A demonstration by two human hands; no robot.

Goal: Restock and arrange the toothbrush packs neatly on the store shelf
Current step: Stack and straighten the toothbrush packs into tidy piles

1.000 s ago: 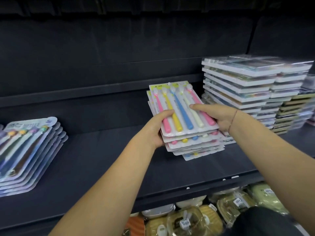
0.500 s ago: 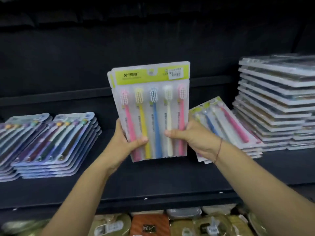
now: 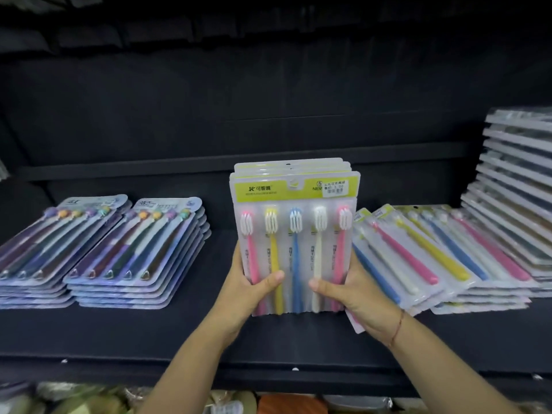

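Toothbrush packs (image 3: 294,234) upright, gripped by left hand (image 3: 251,289), right hand (image 3: 352,294).

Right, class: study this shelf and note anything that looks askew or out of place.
The green-topped packs lying right of the held bundle are fanned out and overlapping crookedly, unlike the squared purple stacks on the left.
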